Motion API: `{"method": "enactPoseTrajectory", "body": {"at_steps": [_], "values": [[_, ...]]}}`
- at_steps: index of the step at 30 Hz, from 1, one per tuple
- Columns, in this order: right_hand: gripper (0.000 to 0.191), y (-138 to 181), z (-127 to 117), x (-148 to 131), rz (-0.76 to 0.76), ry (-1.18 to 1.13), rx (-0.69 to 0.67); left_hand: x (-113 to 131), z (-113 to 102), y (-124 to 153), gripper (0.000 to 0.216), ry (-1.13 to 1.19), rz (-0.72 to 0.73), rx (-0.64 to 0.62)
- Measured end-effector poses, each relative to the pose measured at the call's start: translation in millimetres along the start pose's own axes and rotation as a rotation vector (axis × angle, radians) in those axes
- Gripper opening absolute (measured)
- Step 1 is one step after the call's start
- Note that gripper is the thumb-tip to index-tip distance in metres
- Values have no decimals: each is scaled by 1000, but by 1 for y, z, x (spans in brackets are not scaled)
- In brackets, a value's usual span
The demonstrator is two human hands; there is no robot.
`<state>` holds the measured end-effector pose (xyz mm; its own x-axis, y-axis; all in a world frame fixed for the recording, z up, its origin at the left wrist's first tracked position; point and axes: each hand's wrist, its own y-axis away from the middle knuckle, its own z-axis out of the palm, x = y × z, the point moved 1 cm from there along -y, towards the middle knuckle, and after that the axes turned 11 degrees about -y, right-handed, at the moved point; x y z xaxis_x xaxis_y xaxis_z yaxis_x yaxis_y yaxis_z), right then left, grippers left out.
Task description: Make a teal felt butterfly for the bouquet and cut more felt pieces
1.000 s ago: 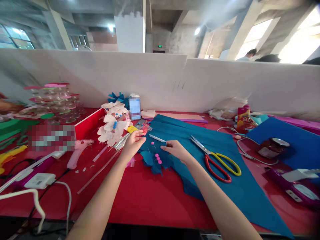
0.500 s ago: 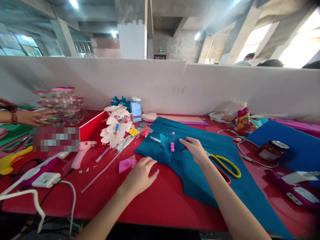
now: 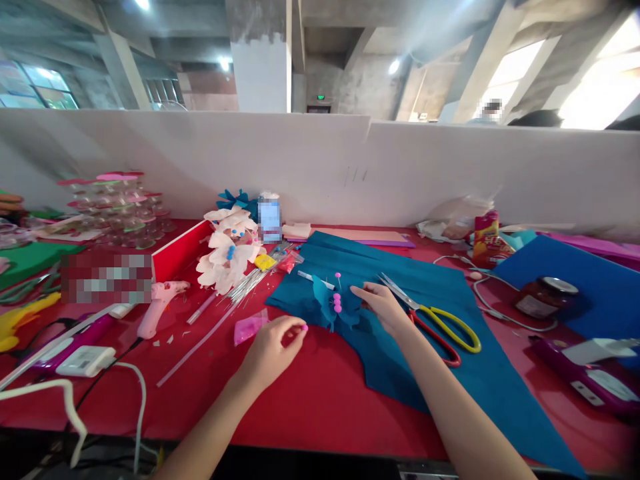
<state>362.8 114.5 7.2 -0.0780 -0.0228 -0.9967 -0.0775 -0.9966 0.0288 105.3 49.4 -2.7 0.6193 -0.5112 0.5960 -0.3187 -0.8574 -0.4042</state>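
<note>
My right hand [image 3: 384, 305] pinches the right side of a small blue butterfly [image 3: 323, 299] that looks cut from cloth or felt. Round pink beads [image 3: 337, 303] run down its middle, and a thin wire with a pink bead tip [image 3: 338, 275] rises from its top. To the left of the butterfly, my left hand [image 3: 273, 343] is over the red table, thumb and forefinger brought together. Whether anything small is between them is hidden. Under the butterfly spreads a large blue sheet [image 3: 420, 273]. Scissors [image 3: 440, 333] with one yellow and one red handle lie partly opened beside my right forearm.
A bag of pink beads [image 3: 250, 327], thin wires [image 3: 245, 287], white flower-like pieces [image 3: 227, 257] and a pink glue gun [image 3: 159, 308] are on the left. Stacked clear containers [image 3: 117, 207] stand farther back. At right are a jar [image 3: 547, 297] and a purple power strip [image 3: 583, 387].
My right hand and the butterfly have moved slightly left and nearer. My left thumb has closed up to the forefinger. A co-worker's hand at far left has drawn back.
</note>
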Motion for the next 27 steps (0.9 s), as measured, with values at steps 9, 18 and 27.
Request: {"method": "enactPoseTrajectory", "body": {"at_steps": [9, 18, 27], "values": [[48, 18, 21, -14, 30, -43, -143, -5, -29, -8, 27, 534, -331, 60], [34, 28, 27, -18, -228, 5, -344, -6, -35, -7, 27, 582, -326, 124], [27, 34, 32, -21, -239, 12, -371, -5, -35, -3, 14, 555, -249, 167]]}}
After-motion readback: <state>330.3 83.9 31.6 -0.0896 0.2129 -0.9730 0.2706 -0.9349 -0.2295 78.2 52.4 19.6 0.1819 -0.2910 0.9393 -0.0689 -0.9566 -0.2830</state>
